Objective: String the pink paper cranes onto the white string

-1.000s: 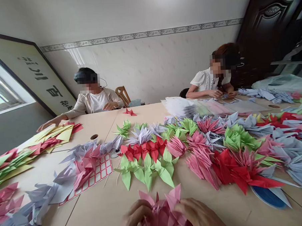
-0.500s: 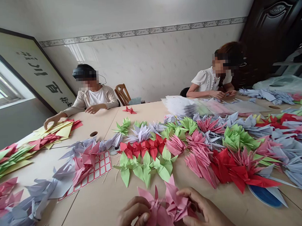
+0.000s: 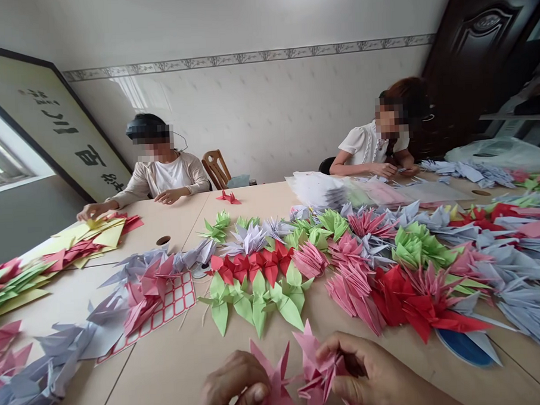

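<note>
Head view: your right hand has its fingers clamped on a pink origami crane, which lies just left of them. Your left hand is curled beside a second pink crane; grip unclear. Long axes run roughly away from you. Two cranes between your hands, right hand nearer the first, on a laminate table.

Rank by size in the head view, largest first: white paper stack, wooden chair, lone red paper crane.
White paper stack
Wooden chair
Lone red paper crane
The stack is nearer the camera than the chair, so those two are unsure.
</note>
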Motion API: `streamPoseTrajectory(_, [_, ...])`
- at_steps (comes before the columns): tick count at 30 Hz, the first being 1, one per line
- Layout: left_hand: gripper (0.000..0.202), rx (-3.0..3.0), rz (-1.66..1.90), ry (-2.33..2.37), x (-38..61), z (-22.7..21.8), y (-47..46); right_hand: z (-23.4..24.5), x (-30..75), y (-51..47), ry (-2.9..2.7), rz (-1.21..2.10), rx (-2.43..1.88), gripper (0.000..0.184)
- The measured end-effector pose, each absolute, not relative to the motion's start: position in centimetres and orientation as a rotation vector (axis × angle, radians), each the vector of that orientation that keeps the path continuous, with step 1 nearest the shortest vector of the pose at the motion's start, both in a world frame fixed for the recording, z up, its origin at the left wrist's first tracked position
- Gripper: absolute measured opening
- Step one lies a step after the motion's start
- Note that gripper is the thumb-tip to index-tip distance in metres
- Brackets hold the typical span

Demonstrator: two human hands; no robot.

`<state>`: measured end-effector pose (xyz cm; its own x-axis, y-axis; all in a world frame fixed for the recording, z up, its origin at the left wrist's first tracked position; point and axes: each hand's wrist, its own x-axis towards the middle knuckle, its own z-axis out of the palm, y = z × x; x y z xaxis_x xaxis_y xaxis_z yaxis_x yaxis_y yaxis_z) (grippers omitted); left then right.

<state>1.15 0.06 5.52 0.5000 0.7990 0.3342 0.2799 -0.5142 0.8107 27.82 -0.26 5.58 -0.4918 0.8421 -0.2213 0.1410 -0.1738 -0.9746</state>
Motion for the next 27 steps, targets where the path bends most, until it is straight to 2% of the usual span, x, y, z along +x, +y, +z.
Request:
streamPoseTrajectory(6, [0.031, 1.985, 0.903, 1.005, 1.5, 7.0, 0.6, 5.7, 28.0, 0.8, -1.46, 1.751, -1.125, 0.034])
streamPoseTrajectory(13, [0.036, 1.891, 0.962, 1.102, 1.8, 10.7, 1.9, 7.1, 27.6, 2.4, -1.076, 1.911, -0.956, 0.037])
streamPoseTrajectory(20, [0.037, 1.873, 0.957, 1.141, 1.0, 10.8, 2.1, 6.8, 27.4, 2.6, -0.959, 1.977, -0.85, 0.035])
streamPoseTrajectory(23, [0.032, 1.95, 0.823, 1.16, 1.1, 10.7, 2.0, 6.5, 27.3, 2.5, -0.914, 2.016, -0.85, 0.034])
streamPoseTrajectory(26, [0.016, 2.043, 0.707, 1.201, 1.4, 10.7, 1.9, 6.6, 26.9, 2.5, -0.902, 2.067, -0.821, 0.034])
streamPoseTrajectory(27, [0.018, 2.07, 0.711, 1.212, 1.6, 10.7, 1.8, 6.7, 26.7, 2.5, -0.9, 2.078, -0.827, 0.035])
